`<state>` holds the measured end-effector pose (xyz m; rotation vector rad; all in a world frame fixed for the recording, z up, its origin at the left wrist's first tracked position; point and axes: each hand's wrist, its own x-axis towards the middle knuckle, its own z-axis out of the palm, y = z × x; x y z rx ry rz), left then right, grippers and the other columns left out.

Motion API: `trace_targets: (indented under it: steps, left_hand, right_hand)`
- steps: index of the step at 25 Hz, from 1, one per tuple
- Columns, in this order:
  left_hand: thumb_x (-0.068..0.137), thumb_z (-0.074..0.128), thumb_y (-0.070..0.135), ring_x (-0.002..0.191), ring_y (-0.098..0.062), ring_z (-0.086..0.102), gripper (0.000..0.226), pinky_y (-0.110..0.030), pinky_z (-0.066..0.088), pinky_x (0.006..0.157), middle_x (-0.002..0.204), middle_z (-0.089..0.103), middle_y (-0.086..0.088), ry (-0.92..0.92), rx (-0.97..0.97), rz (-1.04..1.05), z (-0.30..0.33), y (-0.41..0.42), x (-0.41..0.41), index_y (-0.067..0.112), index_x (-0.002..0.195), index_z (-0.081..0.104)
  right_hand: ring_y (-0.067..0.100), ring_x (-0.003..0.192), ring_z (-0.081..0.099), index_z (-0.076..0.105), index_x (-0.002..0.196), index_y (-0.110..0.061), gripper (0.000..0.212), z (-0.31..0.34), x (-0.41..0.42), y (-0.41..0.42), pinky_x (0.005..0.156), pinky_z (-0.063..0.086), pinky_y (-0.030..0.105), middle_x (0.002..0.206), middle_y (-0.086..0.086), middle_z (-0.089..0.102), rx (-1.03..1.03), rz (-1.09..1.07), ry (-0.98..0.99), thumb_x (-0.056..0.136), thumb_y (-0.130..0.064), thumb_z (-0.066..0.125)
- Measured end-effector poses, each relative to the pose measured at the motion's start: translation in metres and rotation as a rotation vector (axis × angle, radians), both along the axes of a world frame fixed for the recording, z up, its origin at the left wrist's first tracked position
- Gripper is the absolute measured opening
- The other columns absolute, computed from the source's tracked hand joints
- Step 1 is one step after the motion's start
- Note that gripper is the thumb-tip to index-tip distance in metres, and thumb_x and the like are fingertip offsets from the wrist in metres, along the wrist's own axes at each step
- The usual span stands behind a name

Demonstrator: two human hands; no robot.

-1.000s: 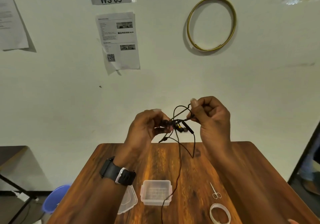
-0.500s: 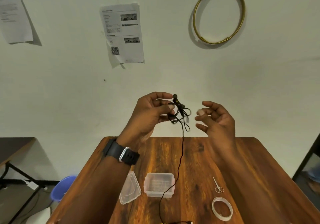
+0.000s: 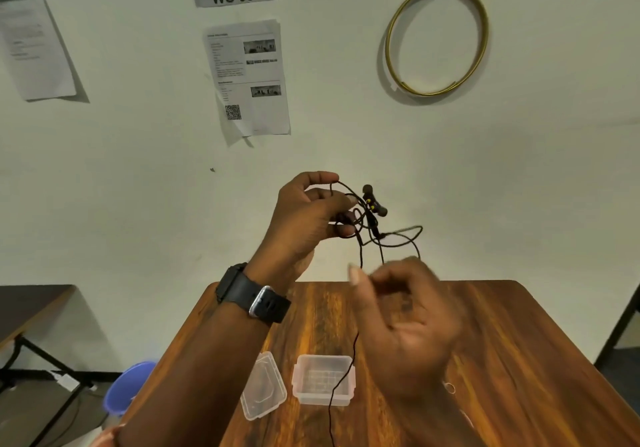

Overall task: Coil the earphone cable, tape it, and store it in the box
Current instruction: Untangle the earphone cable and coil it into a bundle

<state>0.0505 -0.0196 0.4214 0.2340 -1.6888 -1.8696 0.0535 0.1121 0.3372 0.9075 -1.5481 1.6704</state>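
Note:
The black earphone cable hangs in loose loops above the wooden table, its earbuds sticking out to the right. My left hand, a black watch on its wrist, holds those loops between thumb and fingers. Below it my right hand is blurred and pinches the hanging part of the cable. The rest of the cable drops past the right hand and crosses the clear plastic box, which stands open on the table. Its clear lid lies just to its left.
A finger ring of small scissors shows at the right hand's edge; the rest is hidden. A blue bucket stands on the floor to the left, near a dark side table. The wall is close behind the table.
My right hand has dropped from beside the bundle and closed on the hanging cable. The left hand keeps the loops, and one loop now swings out to the right.

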Motion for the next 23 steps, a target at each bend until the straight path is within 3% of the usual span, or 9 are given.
trace_targets:
  steps: [2, 5, 7, 9, 12, 16, 18, 20, 23]
  left_hand:
    - [0.083, 0.068, -0.008, 0.057, -0.017, 0.063, 0.044, -0.025, 0.054, 0.049, 0.074, 0.065, -0.012, 0.016, 0.121, -0.067, 0.0, 0.003, 0.004, -0.001, 0.125, 0.054]
    - [0.085, 0.06, -0.004, 0.069, -0.028, 0.068, 0.034, -0.03, 0.06, 0.057, 0.086, 0.064, -0.02, 0.06, 0.306, -0.214, 0.001, -0.002, 0.011, 0.0, 0.118, 0.054]
    - [0.076, 0.055, -0.001, 0.079, -0.035, 0.07, 0.04, -0.034, 0.062, 0.062, 0.098, 0.065, -0.028, 0.063, 0.35, -0.285, -0.001, -0.005, 0.017, 0.001, 0.116, 0.054]
    - [0.07, 0.051, -0.006, 0.088, -0.037, 0.071, 0.057, -0.033, 0.061, 0.062, 0.108, 0.068, -0.03, 0.034, 0.308, -0.297, -0.005, -0.007, 0.02, 0.001, 0.126, 0.049]
    - [0.081, 0.047, -0.016, 0.091, -0.033, 0.073, 0.059, -0.023, 0.056, 0.052, 0.114, 0.07, -0.028, -0.011, 0.25, -0.311, -0.011, -0.011, 0.024, 0.002, 0.137, 0.04]
    - [0.084, 0.035, -0.02, 0.089, -0.033, 0.072, 0.061, -0.017, 0.051, 0.044, 0.121, 0.065, -0.032, -0.024, 0.405, -0.411, -0.013, -0.016, 0.026, 0.0, 0.141, 0.037]
    - [0.083, 0.034, -0.022, 0.097, -0.037, 0.072, 0.062, -0.02, 0.055, 0.051, 0.122, 0.065, -0.03, 0.028, 0.406, -0.39, -0.018, -0.021, 0.025, 0.0, 0.141, 0.038]
    - [0.084, 0.038, -0.024, 0.108, -0.04, 0.068, 0.061, -0.026, 0.06, 0.063, 0.125, 0.066, -0.025, 0.089, 0.306, -0.285, -0.026, -0.026, 0.023, 0.003, 0.139, 0.042]
    - [0.085, 0.044, -0.026, 0.111, -0.036, 0.068, 0.063, -0.031, 0.061, 0.069, 0.127, 0.067, -0.018, 0.107, 0.163, -0.169, -0.034, -0.029, 0.023, 0.008, 0.137, 0.047]
  right_hand:
    - [0.007, 0.087, 0.064, 0.059, 0.1, -0.032, 0.029, -0.005, 0.004, -0.013, 0.07, 0.058, 0.03, 0.093, -0.018, 0.063, 0.096, 0.037, -0.347, 0.078, -0.042, 0.076]
    - [0.001, 0.088, 0.064, 0.059, 0.103, -0.04, 0.033, -0.008, -0.007, -0.021, 0.068, 0.055, 0.015, 0.089, -0.022, 0.065, 0.068, 0.163, -0.533, 0.079, -0.032, 0.079]
    - [-0.001, 0.084, 0.064, 0.064, 0.099, -0.035, 0.023, -0.005, -0.016, -0.021, 0.063, 0.051, 0.01, 0.082, -0.015, 0.068, 0.026, 0.217, -0.575, 0.083, -0.022, 0.076]
    - [-0.001, 0.082, 0.064, 0.069, 0.095, -0.025, 0.013, -0.005, -0.022, -0.022, 0.061, 0.05, 0.008, 0.086, -0.01, 0.071, 0.037, 0.234, -0.597, 0.085, -0.019, 0.074]
    - [0.011, 0.077, 0.067, 0.067, 0.094, -0.021, 0.016, -0.004, -0.025, -0.025, 0.06, 0.051, 0.01, 0.085, -0.003, 0.07, 0.017, 0.268, -0.648, 0.082, -0.02, 0.078]
    - [0.012, 0.085, 0.068, 0.068, 0.098, -0.023, 0.018, -0.007, -0.025, -0.027, 0.061, 0.054, 0.014, 0.088, -0.009, 0.071, 0.087, 0.232, -0.668, 0.083, -0.02, 0.077]
    - [0.015, 0.071, 0.07, 0.07, 0.097, -0.024, 0.016, -0.008, -0.024, -0.024, 0.058, 0.058, 0.026, 0.083, -0.005, 0.071, 0.054, 0.289, -0.682, 0.085, -0.015, 0.074]
    - [0.014, 0.054, 0.066, 0.071, 0.097, -0.021, 0.013, -0.007, -0.024, -0.017, 0.047, 0.052, 0.024, 0.082, -0.001, 0.07, 0.035, 0.311, -0.718, 0.086, -0.014, 0.072]
    - [0.015, 0.068, 0.065, 0.071, 0.091, -0.021, 0.005, -0.003, -0.032, -0.007, 0.056, 0.051, 0.026, 0.086, 0.0, 0.071, 0.181, 0.235, -0.68, 0.089, -0.017, 0.069]
